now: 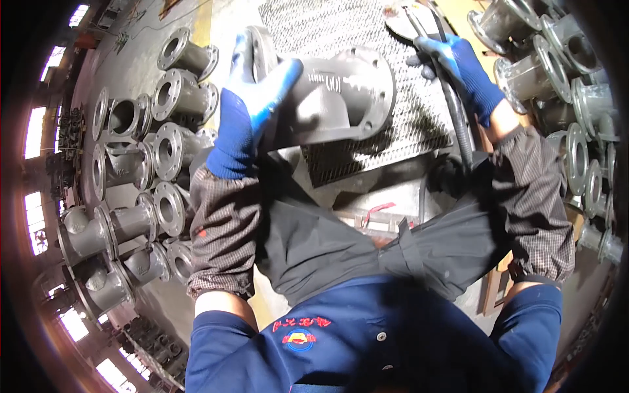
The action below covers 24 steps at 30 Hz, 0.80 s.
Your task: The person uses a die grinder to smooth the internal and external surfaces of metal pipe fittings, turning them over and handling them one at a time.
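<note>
A grey flanged pipe tee [321, 92] with white handwritten marks lies on a ribbed metal grate [386, 147]. My left hand [259, 85], in a blue-and-white glove, grips the tee by its left flange, thumb on the near side and fingers along the outer face. To the right of the tee, my right hand [452, 62] in a matching glove is closed round a slim dark tool at the end of a black hose [457, 118]. The tool's exact kind is hard to make out. Its far end reaches toward a round, dish-like piece [404, 23] at the grate's top edge.
Several grey flanged fittings [173, 150] stand in rows on the floor at my left. More flanged fittings [576, 59] are stacked at my right. Between my knees, below the grate, lies a small red item [379, 209]. The hose runs down beside my right knee.
</note>
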Each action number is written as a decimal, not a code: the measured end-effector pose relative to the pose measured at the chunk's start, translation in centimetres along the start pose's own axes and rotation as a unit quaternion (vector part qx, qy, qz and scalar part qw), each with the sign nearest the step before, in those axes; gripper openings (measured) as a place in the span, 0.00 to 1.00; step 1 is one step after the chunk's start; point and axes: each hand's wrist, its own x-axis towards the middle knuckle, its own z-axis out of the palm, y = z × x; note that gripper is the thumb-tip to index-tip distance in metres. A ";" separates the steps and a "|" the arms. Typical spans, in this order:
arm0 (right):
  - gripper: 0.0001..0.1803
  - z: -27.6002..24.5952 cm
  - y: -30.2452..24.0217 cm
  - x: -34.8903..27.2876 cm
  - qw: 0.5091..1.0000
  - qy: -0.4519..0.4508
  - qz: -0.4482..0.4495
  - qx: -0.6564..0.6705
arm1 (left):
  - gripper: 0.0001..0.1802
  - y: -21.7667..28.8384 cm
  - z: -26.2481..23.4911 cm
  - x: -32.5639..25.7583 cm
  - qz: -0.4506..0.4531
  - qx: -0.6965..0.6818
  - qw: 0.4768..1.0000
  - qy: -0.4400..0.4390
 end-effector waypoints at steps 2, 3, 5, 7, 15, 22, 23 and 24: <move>0.17 -0.8 -1.2 -1.0 1.000 -0.023 -0.004 0.017 | 0.46 0.2 -0.3 -0.2 0.074 0.106 0.991 -0.016; 0.18 -0.5 -1.5 -1.6 0.999 -0.037 -0.004 0.026 | 0.48 -0.3 -0.2 -0.5 0.095 0.128 0.987 0.004; 0.17 -0.2 -0.6 -3.1 0.993 -0.015 -0.027 0.110 | 0.49 1.3 1.0 -1.1 0.168 0.259 0.951 -0.021; 0.17 0.6 -0.2 -4.3 0.991 0.009 -0.033 0.132 | 0.49 2.1 2.4 -1.0 0.138 0.298 0.941 -0.079; 0.18 -1.5 1.7 -3.8 0.993 0.077 0.027 0.086 | 0.43 4.9 9.2 -3.3 0.248 0.419 0.805 -0.338; 0.17 -1.7 1.2 -3.4 0.995 0.083 -0.008 -0.054 | 0.24 4.0 7.0 -2.5 0.378 0.179 0.827 -0.375; 0.17 -1.7 1.4 -3.5 0.996 0.082 -0.023 0.030 | 0.19 3.4 6.9 -2.0 0.306 0.063 0.854 -0.416; 0.18 -1.8 1.8 -3.1 0.996 0.069 -0.039 0.034 | 0.16 2.0 6.7 -1.2 0.352 0.011 0.890 -0.291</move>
